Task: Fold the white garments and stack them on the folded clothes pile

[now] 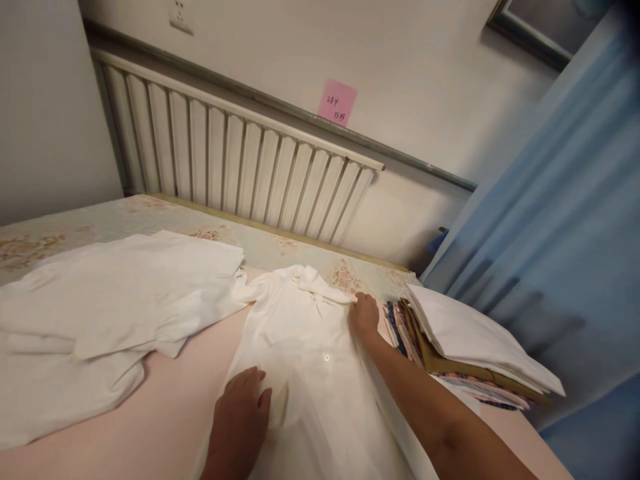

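Note:
A white collared shirt (310, 333) lies spread lengthwise before me, its collar end toward the radiator. My right hand (366, 313) is closed at the shirt's right shoulder or sleeve, with the fingertips curled over the cloth. My left hand (243, 407) rests on the lower left part of the shirt, thumb apart from the fingers, holding nothing. A small yellowish patch of cloth shows beside the left thumb. The shirt's lower end runs out of view between my forearms.
White garments (125, 293) lie heaped on the left. A stack of folded clothes (415, 340) with a white folded piece (480, 333) on top stands right. Behind are a radiator (240, 160), a pink note (337, 102) and a blue curtain (540, 233). A pink sheet (165, 413) covers the bed.

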`<state>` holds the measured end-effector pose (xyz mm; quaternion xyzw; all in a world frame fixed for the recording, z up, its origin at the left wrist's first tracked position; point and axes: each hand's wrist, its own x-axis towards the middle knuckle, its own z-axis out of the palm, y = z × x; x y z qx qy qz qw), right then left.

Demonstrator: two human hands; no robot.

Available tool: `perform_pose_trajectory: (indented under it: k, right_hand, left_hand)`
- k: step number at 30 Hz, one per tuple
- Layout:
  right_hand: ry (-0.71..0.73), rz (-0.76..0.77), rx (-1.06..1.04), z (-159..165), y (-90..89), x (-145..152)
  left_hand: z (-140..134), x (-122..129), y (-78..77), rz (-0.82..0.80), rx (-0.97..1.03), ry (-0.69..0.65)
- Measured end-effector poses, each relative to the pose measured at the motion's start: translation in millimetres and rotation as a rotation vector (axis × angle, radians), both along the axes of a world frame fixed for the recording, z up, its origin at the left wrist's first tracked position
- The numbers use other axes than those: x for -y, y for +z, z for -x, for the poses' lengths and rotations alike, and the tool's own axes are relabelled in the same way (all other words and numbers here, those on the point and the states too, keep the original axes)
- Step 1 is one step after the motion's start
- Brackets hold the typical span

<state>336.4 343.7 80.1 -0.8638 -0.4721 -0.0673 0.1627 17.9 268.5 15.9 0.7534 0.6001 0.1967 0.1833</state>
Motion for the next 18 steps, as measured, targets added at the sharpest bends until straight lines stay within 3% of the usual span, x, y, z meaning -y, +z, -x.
perform_pose_trajectory:
  k: [5, 12, 18]
  right_hand:
    - [0.181, 0.068, -0.129, 36.4, -10.3, -9.3]
    - [0.168, 0.138, -0.291, 61.6, -27.6, -20.8]
    - [0.234, 0.170, -0.402, 60.4, -24.6, -29.4]
  left_hand:
    - [0.0, 1.6, -0.1, -0.019, 0.001, 0.011]
    - [-1.7, 2.4, 2.3, -0.005, 0.023, 0.018]
    - [-1.4, 3.5, 4.4, -0.004, 0.028, 0.006]
